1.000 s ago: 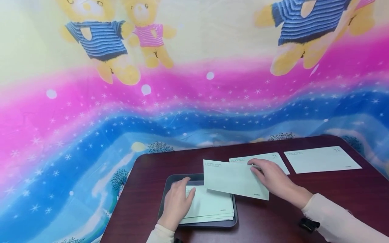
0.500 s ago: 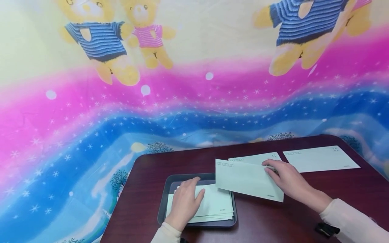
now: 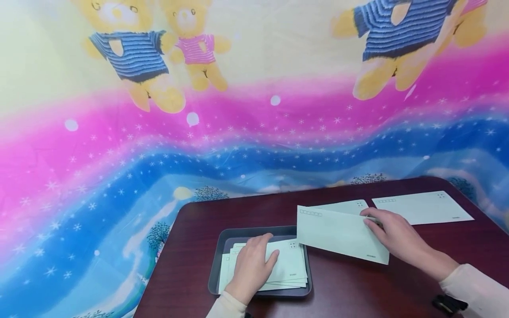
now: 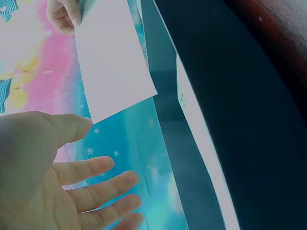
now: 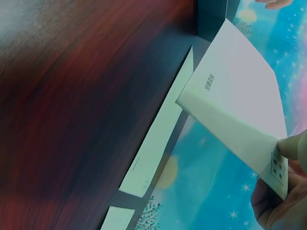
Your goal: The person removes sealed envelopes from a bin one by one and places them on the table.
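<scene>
My right hand (image 3: 401, 234) pinches a pale green envelope (image 3: 338, 233) by its upper right corner, thumb on the front. The envelope is tilted above the table, its left end by the tray's right edge, partly covering another envelope (image 3: 354, 206) lying behind it. In the right wrist view the thumb sits beside the stamp box of the held envelope (image 5: 240, 91). My left hand (image 3: 252, 267) hovers over the dark grey tray (image 3: 214, 269) and its loose stack of envelopes (image 3: 290, 263). Its fingers are spread and relaxed in the left wrist view, holding nothing.
Another envelope (image 3: 423, 210) lies flat at the back right of the dark red-brown table (image 3: 191, 229), in a row with the partly covered one. Behind the table hangs a cloth (image 3: 246, 115) printed with bears and snowflakes.
My right hand has carried the envelope to the right, from over the tray to the table beside it. My left hand has shifted slightly right above the stack.
</scene>
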`<state>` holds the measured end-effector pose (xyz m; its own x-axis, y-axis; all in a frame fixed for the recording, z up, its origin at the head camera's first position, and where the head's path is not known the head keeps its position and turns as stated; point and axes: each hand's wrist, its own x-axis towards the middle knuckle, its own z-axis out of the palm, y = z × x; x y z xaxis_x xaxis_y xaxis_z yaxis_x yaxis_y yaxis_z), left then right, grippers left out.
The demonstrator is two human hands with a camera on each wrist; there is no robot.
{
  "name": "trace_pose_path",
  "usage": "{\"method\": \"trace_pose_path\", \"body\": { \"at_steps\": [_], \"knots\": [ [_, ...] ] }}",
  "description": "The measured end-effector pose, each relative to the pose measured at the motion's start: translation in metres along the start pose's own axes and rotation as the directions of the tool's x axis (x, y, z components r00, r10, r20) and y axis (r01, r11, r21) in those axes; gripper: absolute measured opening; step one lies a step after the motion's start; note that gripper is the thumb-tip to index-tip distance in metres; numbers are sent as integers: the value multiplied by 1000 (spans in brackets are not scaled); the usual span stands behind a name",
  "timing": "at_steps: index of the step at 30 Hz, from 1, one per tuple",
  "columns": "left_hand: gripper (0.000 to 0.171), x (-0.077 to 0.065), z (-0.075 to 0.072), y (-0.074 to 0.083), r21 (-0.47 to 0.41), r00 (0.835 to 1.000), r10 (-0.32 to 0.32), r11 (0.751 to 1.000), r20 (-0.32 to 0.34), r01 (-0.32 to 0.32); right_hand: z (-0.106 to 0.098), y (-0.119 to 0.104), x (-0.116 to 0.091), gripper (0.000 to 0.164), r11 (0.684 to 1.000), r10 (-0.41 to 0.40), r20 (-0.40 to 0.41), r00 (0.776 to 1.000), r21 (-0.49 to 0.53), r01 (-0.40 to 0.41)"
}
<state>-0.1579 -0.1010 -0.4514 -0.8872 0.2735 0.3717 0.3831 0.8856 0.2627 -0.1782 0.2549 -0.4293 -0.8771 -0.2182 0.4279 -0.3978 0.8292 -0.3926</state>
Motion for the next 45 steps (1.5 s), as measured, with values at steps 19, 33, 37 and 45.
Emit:
{"method": "trace_pose_path", "body": {
  "at_steps": [19,33,37,45],
  "knots": [
    [44,6,6,24,-19,998,53,998,28,-52,-13,38,-13,23,997,64,39,997,-46,-62],
    [44,6,15,35,15,994,99,995,44,-100,-15,81,-24,24,993,67,88,994,-98,-58],
    [43,5,16,38,4,993,105,994,45,-106,-16,91,-25,27,991,76,98,992,-120,-64],
    [42,6,20,44,13,991,130,991,38,-131,-15,107,-27,27,978,-2,30,1000,-210,9]
  ]
}}
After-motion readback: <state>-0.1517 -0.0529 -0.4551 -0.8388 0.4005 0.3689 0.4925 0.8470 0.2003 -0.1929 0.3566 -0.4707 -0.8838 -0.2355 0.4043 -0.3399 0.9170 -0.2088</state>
